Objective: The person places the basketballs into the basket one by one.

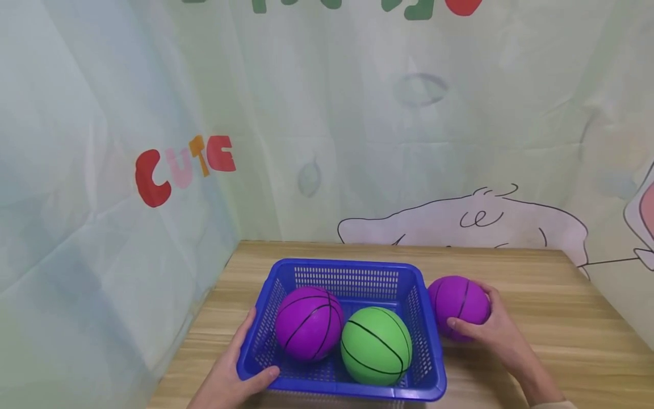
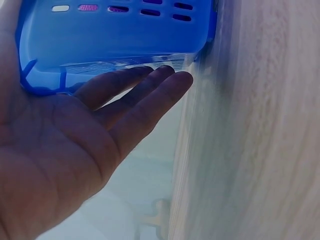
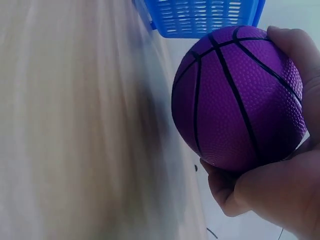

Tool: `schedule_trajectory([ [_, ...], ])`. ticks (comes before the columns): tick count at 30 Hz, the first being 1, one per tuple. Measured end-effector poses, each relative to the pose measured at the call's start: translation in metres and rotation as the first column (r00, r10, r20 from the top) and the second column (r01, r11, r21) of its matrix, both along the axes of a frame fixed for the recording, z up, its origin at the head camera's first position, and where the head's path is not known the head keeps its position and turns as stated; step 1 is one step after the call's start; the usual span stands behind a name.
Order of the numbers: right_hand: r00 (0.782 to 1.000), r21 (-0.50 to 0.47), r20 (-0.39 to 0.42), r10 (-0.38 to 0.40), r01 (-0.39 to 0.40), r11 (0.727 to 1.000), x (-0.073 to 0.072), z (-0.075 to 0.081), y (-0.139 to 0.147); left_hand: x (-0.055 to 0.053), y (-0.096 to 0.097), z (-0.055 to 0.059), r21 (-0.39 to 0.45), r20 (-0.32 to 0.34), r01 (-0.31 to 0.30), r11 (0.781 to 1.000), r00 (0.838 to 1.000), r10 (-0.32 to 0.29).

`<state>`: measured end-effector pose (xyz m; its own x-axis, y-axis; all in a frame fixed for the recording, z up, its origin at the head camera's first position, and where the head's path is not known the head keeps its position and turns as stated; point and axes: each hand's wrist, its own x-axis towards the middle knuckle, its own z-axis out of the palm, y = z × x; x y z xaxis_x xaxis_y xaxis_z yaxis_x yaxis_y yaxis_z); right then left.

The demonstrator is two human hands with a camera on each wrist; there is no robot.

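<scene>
A blue plastic basket [image 1: 352, 263] with slotted sides stands on the table, holding a purple ball [image 1: 306, 324] on the left and a green ball [image 1: 376, 346] on the right, both with black basketball lines. My left hand [image 1: 230, 372] holds the basket's front left corner, thumb over the rim. In the left wrist view its fingers [image 2: 150, 107] stretch along the outer wall. Just outside the basket's right side, my right hand [image 1: 498, 329] grips a second purple ball [image 1: 455, 301], thumb on the near side. A gap shows between this ball and the tabletop in the right wrist view.
The wood-grain table [image 1: 557, 307] extends right of the basket. Behind it hangs a pale printed cloth [image 1: 357, 142] with a cartoon outline, and another cloth wall [image 1: 76, 227] with coloured letters closes off the left side.
</scene>
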<state>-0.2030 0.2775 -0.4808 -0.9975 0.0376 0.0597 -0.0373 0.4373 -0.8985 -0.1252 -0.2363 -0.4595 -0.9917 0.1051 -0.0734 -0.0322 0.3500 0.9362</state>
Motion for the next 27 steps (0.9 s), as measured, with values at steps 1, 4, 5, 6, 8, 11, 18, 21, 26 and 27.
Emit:
schedule_trajectory([
  [1,1.0,0.0,0.001,-0.005,0.005,1.0,0.0,0.001,0.0,0.0,0.0,0.0,0.005,-0.001,0.001,1.0,1.0,-0.001],
  [4,1.0,-0.004,-0.004,-0.019,0.019,1.0,-0.001,0.008,0.001,0.0,0.0,-0.002,0.017,-0.008,0.006,1.0,1.0,-0.006],
  [5,1.0,-0.005,-0.009,-0.019,0.019,1.0,-0.002,0.012,0.002,0.0,0.0,-0.002,0.016,-0.014,0.007,1.0,1.0,-0.007],
  [6,1.0,-0.007,-0.018,-0.018,0.018,1.0,-0.003,0.016,0.001,0.0,0.0,-0.002,0.018,-0.018,0.009,1.0,1.0,-0.009],
  [8,0.999,-0.003,-0.043,-0.015,0.015,1.0,-0.004,0.026,0.001,0.0,-0.001,-0.002,0.015,-0.023,0.009,1.0,1.0,-0.009],
  [11,0.996,0.004,-0.088,-0.009,0.01,1.0,-0.005,0.041,-0.001,-0.001,-0.001,-0.002,0.009,-0.021,0.004,1.0,1.0,-0.004],
  [18,0.989,0.015,-0.146,0.008,-0.006,1.0,-0.008,0.067,-0.014,0.001,0.0,0.0,-0.007,-0.027,-0.002,1.0,1.0,0.001],
  [21,0.986,0.009,-0.161,0.046,-0.045,0.999,-0.011,0.075,-0.024,0.002,0.001,0.001,-0.017,-0.024,-0.01,1.0,1.0,0.009],
  [26,0.978,-0.012,-0.17,0.122,-0.126,0.992,-0.017,0.081,-0.047,0.004,0.002,0.004,-0.032,-0.015,-0.023,0.999,1.0,0.023],
  [27,0.976,-0.016,-0.167,0.139,-0.144,0.989,-0.018,0.082,-0.053,0.004,0.003,0.004,-0.036,-0.013,-0.025,0.999,1.0,0.025],
])
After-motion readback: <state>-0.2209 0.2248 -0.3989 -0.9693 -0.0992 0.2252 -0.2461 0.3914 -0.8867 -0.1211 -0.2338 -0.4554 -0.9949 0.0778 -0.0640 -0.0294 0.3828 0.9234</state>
